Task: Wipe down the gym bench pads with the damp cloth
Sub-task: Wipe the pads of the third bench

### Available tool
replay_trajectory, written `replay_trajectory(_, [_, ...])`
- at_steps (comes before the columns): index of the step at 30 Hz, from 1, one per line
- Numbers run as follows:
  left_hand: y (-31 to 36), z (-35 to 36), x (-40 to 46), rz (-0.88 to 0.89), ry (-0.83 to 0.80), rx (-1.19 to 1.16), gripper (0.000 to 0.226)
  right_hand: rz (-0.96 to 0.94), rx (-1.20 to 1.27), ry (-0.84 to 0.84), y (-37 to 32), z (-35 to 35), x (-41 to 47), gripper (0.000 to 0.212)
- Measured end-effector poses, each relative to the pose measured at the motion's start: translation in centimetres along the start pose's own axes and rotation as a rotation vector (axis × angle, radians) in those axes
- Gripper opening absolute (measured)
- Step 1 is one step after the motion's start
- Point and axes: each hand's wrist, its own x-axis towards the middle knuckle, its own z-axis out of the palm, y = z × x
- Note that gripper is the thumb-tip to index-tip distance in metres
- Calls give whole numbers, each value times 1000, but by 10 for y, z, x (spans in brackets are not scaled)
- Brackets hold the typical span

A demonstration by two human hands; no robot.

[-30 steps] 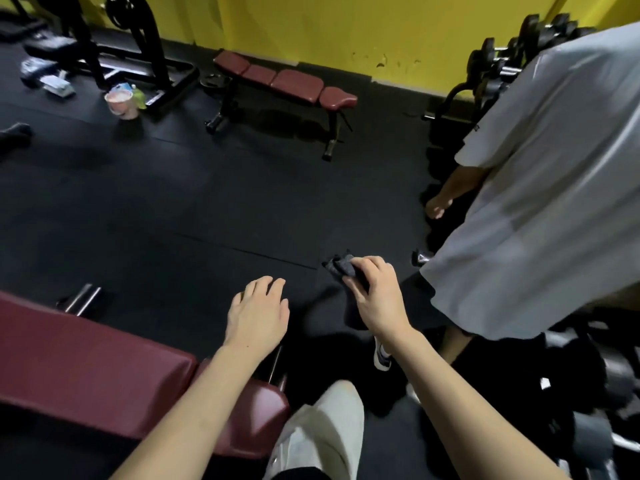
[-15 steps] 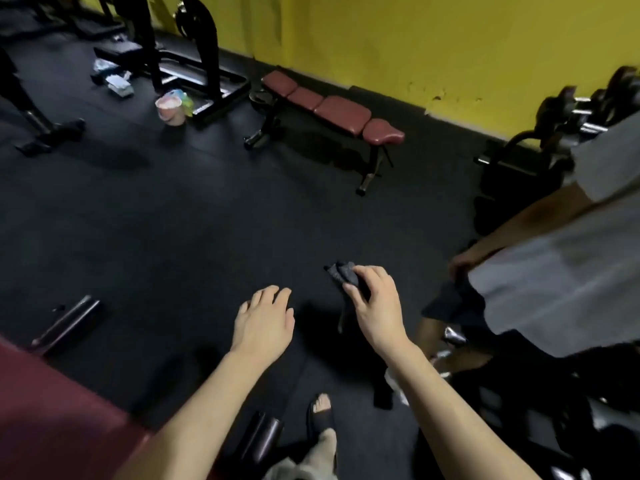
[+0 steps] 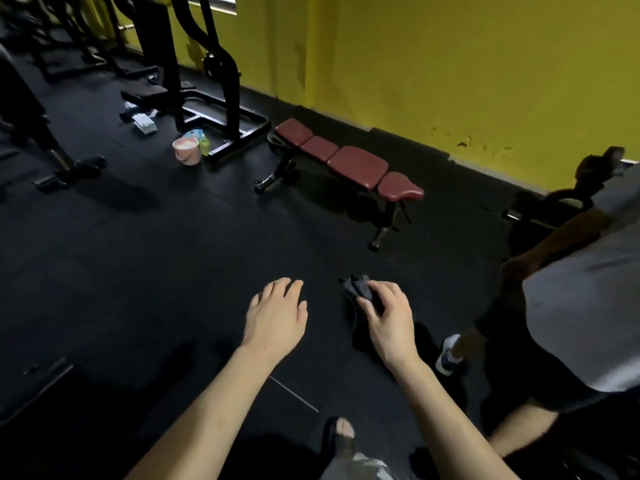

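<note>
Walking to the red bench with the cloth

A pink bucket (image 3: 187,151) sits on the floor by the rack. The left hand (image 3: 277,315) is flat and holds nothing. The red bench pads (image 3: 349,164) wait by the yellow wall. The right hand (image 3: 389,315) squeezes the dark cloth (image 3: 356,287), ready to wipe. No words can be read.

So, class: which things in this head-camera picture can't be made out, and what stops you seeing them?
- Cloth: mostly hidden inside the right hand; dampness unreadable.
- Bystander: cut off by the right edge.
- Packets on the floor: too small to identify.
- Bench pads: too distant to judge cleanliness.
</note>
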Motion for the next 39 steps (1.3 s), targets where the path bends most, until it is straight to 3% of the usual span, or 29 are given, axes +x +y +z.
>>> replay_trajectory(7, [0, 3, 187, -47, 52, 23, 52, -17, 124, 20, 44, 36, 188, 28])
replay_trajectory(17, [-27, -18, 392, -226, 110, 6, 50, -96, 234, -134, 48, 116, 435, 24])
replay_trajectory(27, [-104, -12, 631, -190, 122, 1, 50, -125, 184, -107, 60, 227, 664, 26])
replay_trajectory(39, [-173, -42, 943, -48, 36, 8, 51, 54, 142, -87, 59, 329, 928, 29])
